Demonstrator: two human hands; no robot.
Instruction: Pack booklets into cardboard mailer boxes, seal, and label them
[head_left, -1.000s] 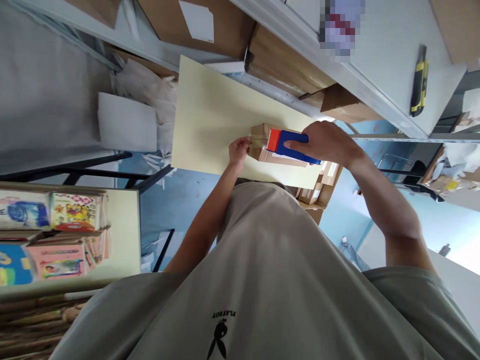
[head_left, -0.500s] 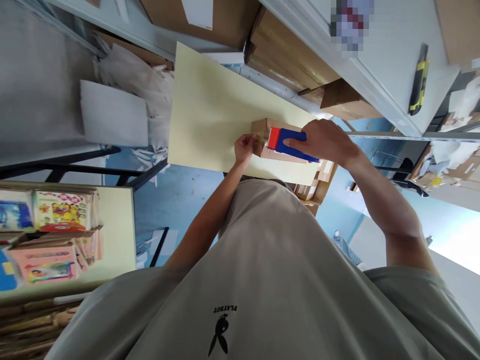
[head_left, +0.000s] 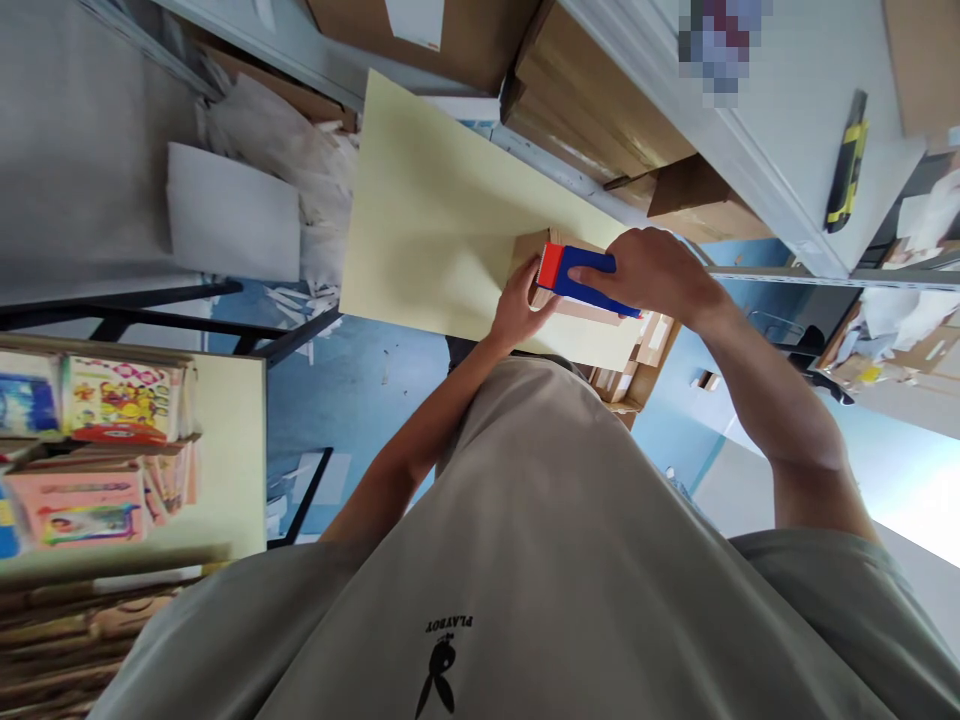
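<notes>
A small brown cardboard box (head_left: pixel 526 252) lies on a pale yellow tabletop (head_left: pixel 427 230). My right hand (head_left: pixel 652 272) grips a blue tape dispenser with a red end (head_left: pixel 579 277) and holds it on top of the box. My left hand (head_left: pixel 517 305) is pressed flat against the near left side of the box, just below the dispenser's red end. My own grey T-shirt fills the lower half of the view and hides the table's near edge.
Large cardboard boxes (head_left: pixel 592 100) sit on grey shelving behind the table. A yellow and black utility knife (head_left: pixel 844 165) lies on a grey shelf at the right. Colourful books (head_left: pixel 112 400) are stacked at the left. Paper scraps (head_left: pixel 262 150) litter the blue floor.
My left hand moved from pinching at the box's left end to pressing flat against its side. The dispenser stayed on the box top; the view shifted slightly.
</notes>
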